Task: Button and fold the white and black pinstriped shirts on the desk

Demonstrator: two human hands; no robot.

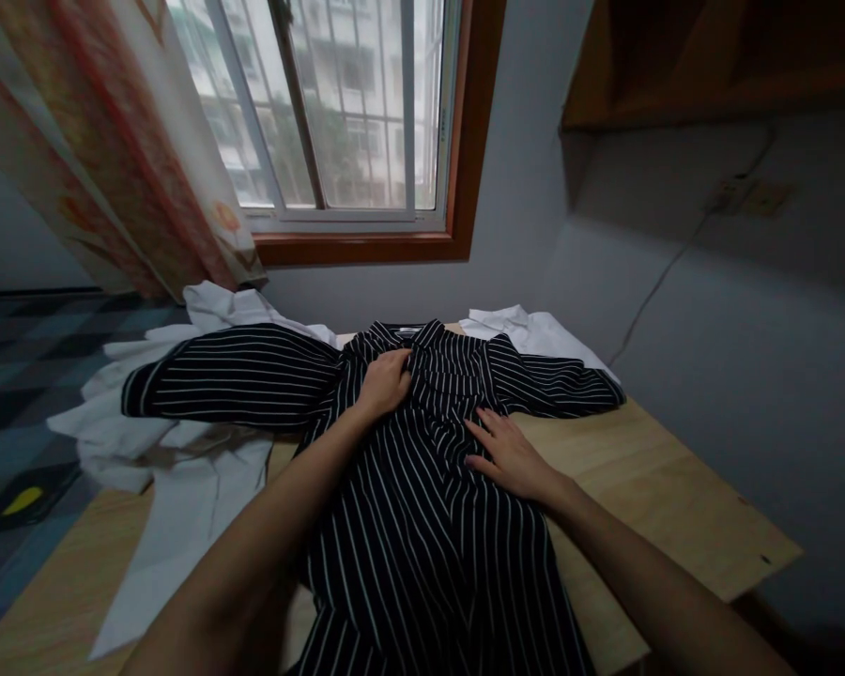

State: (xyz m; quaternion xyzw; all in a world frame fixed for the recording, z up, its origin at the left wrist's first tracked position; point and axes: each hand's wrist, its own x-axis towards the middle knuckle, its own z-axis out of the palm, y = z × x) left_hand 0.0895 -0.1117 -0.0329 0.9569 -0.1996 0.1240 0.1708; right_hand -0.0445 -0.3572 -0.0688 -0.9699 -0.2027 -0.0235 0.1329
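A black shirt with thin white stripes lies spread out on a wooden table, collar towards the window, sleeves out to both sides. My left hand rests near the collar with its fingers curled into the fabric of the front. Lower and to the right, my right hand lies flat on the shirt's chest, fingers stretched out and apart.
White garments lie crumpled under and left of the striped shirt, and another white piece sits at the table's far right. A window with a patterned curtain stands behind; a grey wall with a cable is at the right.
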